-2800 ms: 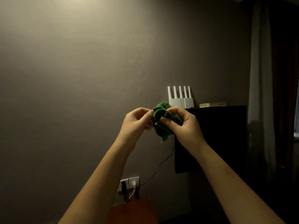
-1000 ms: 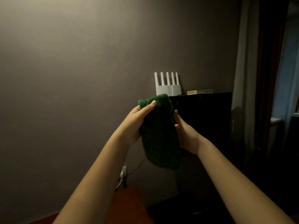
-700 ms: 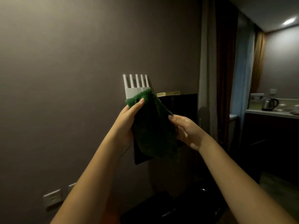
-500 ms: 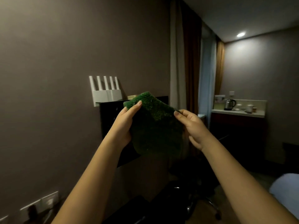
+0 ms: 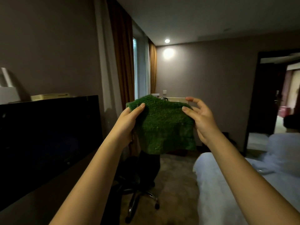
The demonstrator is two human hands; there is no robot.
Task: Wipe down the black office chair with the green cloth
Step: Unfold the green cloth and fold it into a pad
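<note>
A fuzzy green cloth (image 5: pixel 164 125) hangs spread out at chest height between both hands. My left hand (image 5: pixel 129 120) pinches its upper left corner with thumb in front. My right hand (image 5: pixel 200 117) pinches the upper right corner with thumb and a finger, the other fingers loosely spread. Below and beyond the cloth stands the black office chair (image 5: pixel 142 174), its dark back partly hidden by the cloth and my left forearm, its metal star base and castors showing on the carpet.
A black TV screen (image 5: pixel 48 135) stands on a dark desk (image 5: pixel 32 202) at the left. A white bed (image 5: pixel 230 184) fills the right, with a person's dark head (image 5: pixel 292 123) at its far end. Curtains (image 5: pixel 121 70) hang behind; an open doorway (image 5: pixel 274 101) is at far right.
The view has swung right from the wall and router to the room, bed and chair. The bunched cloth has been unfolded and spread between both hands.
</note>
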